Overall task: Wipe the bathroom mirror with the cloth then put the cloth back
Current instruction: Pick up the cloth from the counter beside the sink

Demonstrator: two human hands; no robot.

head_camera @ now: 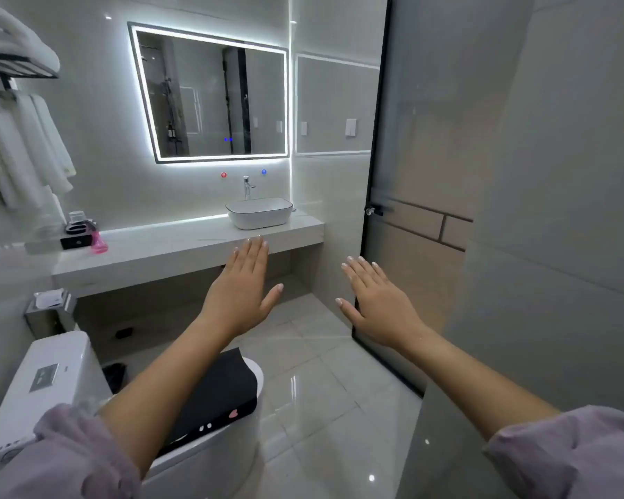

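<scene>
The bathroom mirror (213, 99), framed by a glowing white light strip, hangs on the far wall above the vanity counter (152, 246). My left hand (240, 289) is stretched out flat, palm down, fingers together, holding nothing. My right hand (379, 300) is held out the same way to its right, empty. Both hover in mid-air well short of the counter. White towels (26, 149) hang from a black rack at the upper left. I cannot tell which item is the cloth.
A white basin (259, 213) with a chrome tap (247, 187) sits on the counter's right end; a black tray, a glass and a pink item (100, 243) sit at its left. The toilet (51, 387) with a black seat cover is below left. A glass door (429, 174) stands right.
</scene>
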